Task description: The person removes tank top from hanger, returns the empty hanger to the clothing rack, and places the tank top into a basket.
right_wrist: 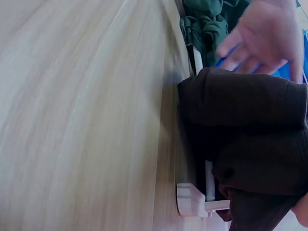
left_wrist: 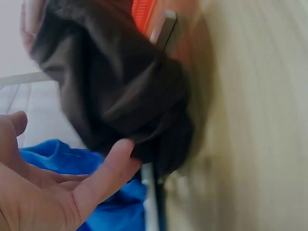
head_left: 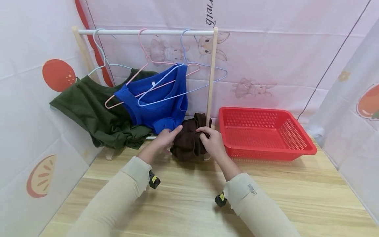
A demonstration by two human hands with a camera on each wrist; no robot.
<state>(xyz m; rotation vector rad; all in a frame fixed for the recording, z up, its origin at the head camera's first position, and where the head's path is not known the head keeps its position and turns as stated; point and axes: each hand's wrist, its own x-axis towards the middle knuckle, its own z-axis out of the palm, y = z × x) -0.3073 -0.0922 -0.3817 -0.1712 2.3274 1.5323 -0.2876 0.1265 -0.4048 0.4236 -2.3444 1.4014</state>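
One brown cloth sits bunched by the wooden post, between the blue shirt and red basket. The right hand pinches its edge; the left hand has its fingers spread, holding nothing. Best loosen the folds gently (that shirt hangs close).

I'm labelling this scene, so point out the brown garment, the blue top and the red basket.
Brown garment [head_left: 187,143]: head view, on the bunched folds at its middle.
Blue top [head_left: 160,113]: head view, on its body below the neckline.
Red basket [head_left: 266,153]: head view, on its near wall.
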